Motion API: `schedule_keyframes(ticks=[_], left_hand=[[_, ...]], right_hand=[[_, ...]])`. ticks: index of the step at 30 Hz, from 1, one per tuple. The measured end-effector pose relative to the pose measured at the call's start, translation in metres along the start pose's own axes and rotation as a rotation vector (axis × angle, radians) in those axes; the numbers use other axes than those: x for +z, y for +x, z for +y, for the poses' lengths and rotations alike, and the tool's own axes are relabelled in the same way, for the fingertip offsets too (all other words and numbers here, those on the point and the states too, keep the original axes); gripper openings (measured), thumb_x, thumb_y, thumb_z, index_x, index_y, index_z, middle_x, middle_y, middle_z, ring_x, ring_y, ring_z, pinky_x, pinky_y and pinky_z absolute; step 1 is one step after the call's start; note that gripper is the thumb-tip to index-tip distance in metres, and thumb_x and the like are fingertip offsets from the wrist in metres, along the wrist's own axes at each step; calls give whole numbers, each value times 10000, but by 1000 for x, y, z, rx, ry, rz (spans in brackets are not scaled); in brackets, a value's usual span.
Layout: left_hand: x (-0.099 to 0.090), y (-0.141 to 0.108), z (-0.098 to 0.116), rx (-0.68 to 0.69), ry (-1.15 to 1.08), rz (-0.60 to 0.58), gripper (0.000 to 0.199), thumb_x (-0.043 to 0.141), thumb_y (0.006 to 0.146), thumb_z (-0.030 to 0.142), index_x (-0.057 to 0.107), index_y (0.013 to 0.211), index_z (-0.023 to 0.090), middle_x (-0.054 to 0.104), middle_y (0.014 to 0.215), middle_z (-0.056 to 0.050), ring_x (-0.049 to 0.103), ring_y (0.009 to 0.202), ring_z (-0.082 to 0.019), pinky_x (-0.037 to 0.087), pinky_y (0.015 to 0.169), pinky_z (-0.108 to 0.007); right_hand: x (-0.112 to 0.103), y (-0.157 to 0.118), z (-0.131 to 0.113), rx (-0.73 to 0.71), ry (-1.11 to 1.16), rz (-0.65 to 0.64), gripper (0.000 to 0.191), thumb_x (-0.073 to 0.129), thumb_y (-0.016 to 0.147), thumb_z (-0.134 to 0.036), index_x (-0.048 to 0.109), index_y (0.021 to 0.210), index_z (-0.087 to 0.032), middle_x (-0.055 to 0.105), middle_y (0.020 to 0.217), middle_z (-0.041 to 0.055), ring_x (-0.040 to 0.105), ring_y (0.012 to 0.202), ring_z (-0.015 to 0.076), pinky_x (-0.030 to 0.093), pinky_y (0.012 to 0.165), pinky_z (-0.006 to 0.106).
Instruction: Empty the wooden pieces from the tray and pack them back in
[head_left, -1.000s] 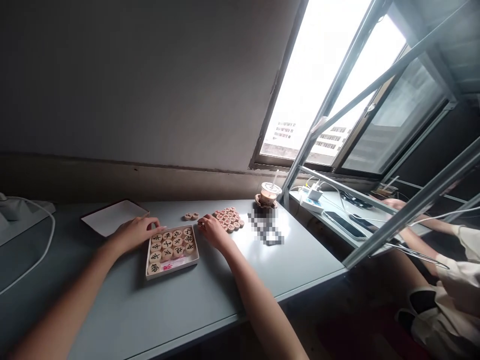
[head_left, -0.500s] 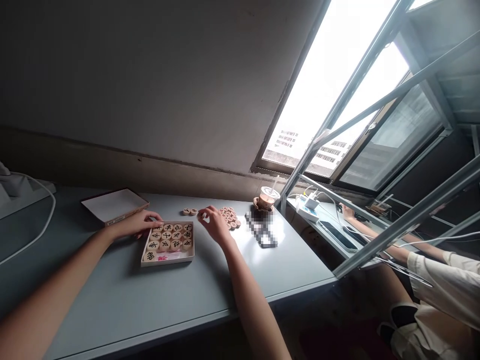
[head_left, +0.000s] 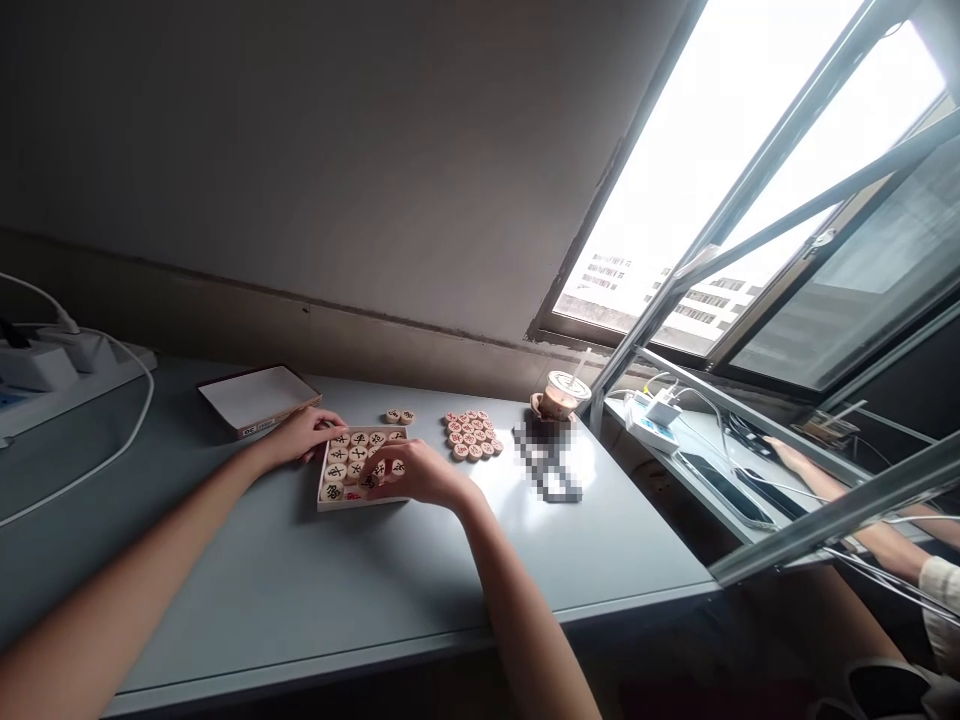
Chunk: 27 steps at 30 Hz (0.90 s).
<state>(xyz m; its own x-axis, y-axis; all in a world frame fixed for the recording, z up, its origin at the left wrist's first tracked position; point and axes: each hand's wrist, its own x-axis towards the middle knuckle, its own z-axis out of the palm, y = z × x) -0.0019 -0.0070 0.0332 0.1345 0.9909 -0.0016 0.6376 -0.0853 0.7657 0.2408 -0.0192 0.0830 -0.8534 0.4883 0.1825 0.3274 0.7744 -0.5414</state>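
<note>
A shallow white box (head_left: 325, 505) on the grey desk holds rows of round wooden pieces with black characters (head_left: 358, 454). My left hand (head_left: 306, 435) is at the box's upper left corner, fingers bent over its edge. My right hand (head_left: 409, 472) is over the box's right side, its fingers closed on a wooden piece (head_left: 370, 478) above the front row. Two black-marked pieces (head_left: 400, 416) lie behind the box. A block of red-marked pieces (head_left: 472, 436) lies to the right. The open box lid (head_left: 259, 398) rests behind my left hand.
A drink cup with a straw (head_left: 562, 395) stands at the back right, near a pixelated item (head_left: 551, 460). A power strip (head_left: 52, 375) with a white cable is at the left. Metal frame bars (head_left: 720, 250) rise at the right, beyond which a person's arm (head_left: 832, 490) reaches over another desk.
My right hand has moved from the loose pieces behind the box to over the box, with a piece in its fingers. The view has shifted, while my left hand remains at the box corner.
</note>
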Motion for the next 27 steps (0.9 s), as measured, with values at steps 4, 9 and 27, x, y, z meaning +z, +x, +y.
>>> schedule_keyframes(ticks=[4,9,27], left_hand=[[0,0,1,4,-8,10,391,498,748,500,616,857,143,503,472,24,417,367,-102,290,383,-204],[0,0,0,3,-15,6,418,497,750,525,618,887,148,508,481,26,408,356,-96,284,375,-205],[0,-6,7,-2,-43,30,380,501,765,487,613,883,143,520,542,11,398,372,-82,291,368,-204]], right_hand=[[-2,-1,3,8,-45,57,243,694,704,-342,643,914,-230,574,949,17,527,753,108,400,663,214],[-3,-1,9,17,-78,109,217,664,739,-302,618,935,-221,557,881,9,503,719,99,378,636,207],[10,4,1,61,-77,-11,186,593,795,-341,597,945,-230,563,772,-13,468,624,89,342,569,208]])
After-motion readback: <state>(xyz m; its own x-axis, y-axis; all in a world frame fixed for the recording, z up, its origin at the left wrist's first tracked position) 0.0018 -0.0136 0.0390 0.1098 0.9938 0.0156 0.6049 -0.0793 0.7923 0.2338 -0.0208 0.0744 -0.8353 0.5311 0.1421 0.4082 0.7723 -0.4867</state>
